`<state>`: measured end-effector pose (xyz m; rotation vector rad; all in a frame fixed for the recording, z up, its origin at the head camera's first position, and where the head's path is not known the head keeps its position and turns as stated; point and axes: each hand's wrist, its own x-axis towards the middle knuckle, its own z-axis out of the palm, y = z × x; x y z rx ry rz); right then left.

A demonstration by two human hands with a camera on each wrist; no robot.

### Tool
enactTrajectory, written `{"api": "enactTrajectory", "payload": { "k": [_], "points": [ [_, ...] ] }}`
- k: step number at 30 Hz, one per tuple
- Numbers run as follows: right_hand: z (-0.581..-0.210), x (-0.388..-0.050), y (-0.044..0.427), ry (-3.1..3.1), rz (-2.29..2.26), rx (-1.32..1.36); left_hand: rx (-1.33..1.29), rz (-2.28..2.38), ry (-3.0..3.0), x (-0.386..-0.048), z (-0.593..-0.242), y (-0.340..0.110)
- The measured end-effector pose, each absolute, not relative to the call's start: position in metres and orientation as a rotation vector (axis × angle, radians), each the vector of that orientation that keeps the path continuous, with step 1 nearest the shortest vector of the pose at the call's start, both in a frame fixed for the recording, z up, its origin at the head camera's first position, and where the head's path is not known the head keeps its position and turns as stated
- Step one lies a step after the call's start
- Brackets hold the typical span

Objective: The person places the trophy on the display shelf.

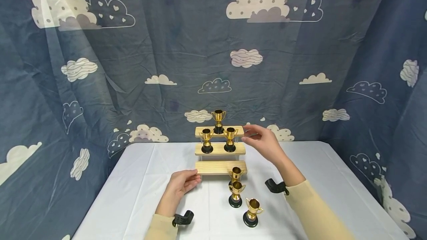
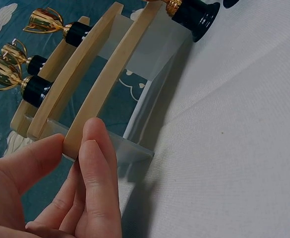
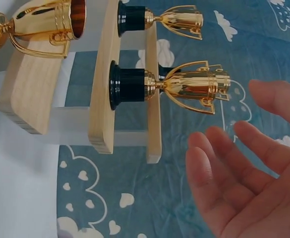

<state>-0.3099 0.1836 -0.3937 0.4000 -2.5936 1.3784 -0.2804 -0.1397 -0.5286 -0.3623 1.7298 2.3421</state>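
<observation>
A: What does the left hand [image 1: 181, 185] have?

B: It pinches the left end of the bottom shelf [image 1: 211, 167] between thumb and fingers.

A: And the right hand [image 1: 265, 143]?

B: It holds nothing. Its fingers are parted and loosely bent near the right end of the top shelf [image 1: 200, 132]; the right wrist view shows a gap between fingertips and wood.

A: Where's the stand [image 2: 132, 148]?

B: On the white surface [image 1: 310, 166], before a blue curtain [image 1: 186, 47] printed with pale clouds.

A: What does it carry?

B: A gold top trophy [image 1: 218, 119], and on the middle shelf [image 1: 218, 149] a left trophy [image 1: 207, 139] and a right trophy [image 1: 230, 139]. All three are upright on black bases.

A: Any others?

B: Three, upright on the surface. The rear trophy [image 1: 235, 173] is just in front of the bottom shelf, toward its right end, partly hidden by the second trophy [image 1: 236, 192]. The nearest trophy [image 1: 252, 210] stands apart, closer to the person and farther right.

A: The arms?

B: Pale yellow sleeves [image 1: 161, 229], a black device [image 1: 184, 218] at each wrist.
</observation>
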Motion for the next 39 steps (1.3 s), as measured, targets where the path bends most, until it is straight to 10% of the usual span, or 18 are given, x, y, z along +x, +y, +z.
{"api": "enactTrajectory", "payload": {
  "k": [39],
  "points": [
    [-0.445, -0.19, 0.199, -2.812, 1.305, 0.482, -0.33, 2.36, 1.706, -0.283, -0.532, -0.142]
  ]
}}
